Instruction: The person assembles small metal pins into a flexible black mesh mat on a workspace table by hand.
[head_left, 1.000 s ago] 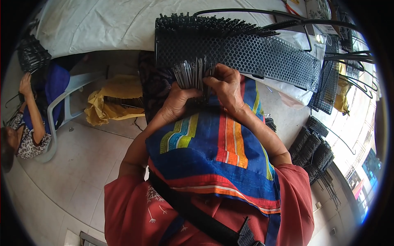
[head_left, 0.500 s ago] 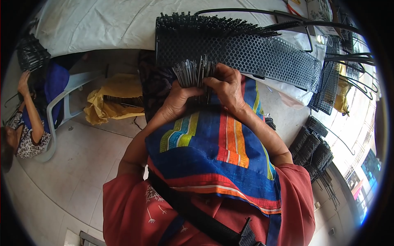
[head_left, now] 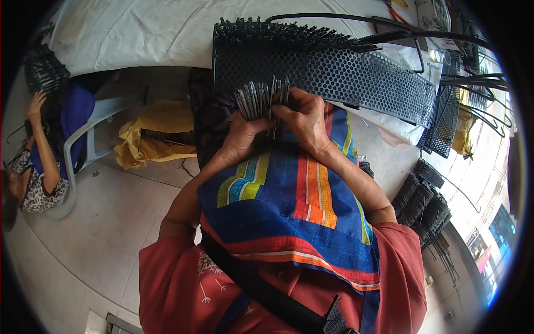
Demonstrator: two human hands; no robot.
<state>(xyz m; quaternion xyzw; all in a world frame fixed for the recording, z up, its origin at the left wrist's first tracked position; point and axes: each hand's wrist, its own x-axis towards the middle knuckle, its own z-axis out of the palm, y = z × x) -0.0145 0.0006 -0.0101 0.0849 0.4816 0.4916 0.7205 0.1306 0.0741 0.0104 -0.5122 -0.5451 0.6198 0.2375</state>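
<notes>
A bundle of thin dark metal strips [head_left: 253, 100] stands upright in my left hand [head_left: 242, 135], whose fingers wrap round it from the left. My right hand [head_left: 307, 119] is closed at the bundle's right side, thumb and fingers pinching a few strips that stand slightly apart from the rest. What exactly these strips are is too small to tell. Just beyond my hands lies a long black perforated metal tray [head_left: 345, 75]. Along its far side sits a dense row of black thin pieces [head_left: 289, 36].
A white-covered table [head_left: 139, 39] spreads out ahead. Black curved rods [head_left: 389, 22] cross the tray's far right. Black bundles [head_left: 423, 203] stand on the floor at right. Yellow wrapping [head_left: 139, 136] holds thin pieces at left, near another person's arm [head_left: 50, 161] and a pale chair [head_left: 78, 139].
My right hand has shifted very slightly, and the strips at its fingertips are spread a little more from the bundle. My left hand keeps its hold.
</notes>
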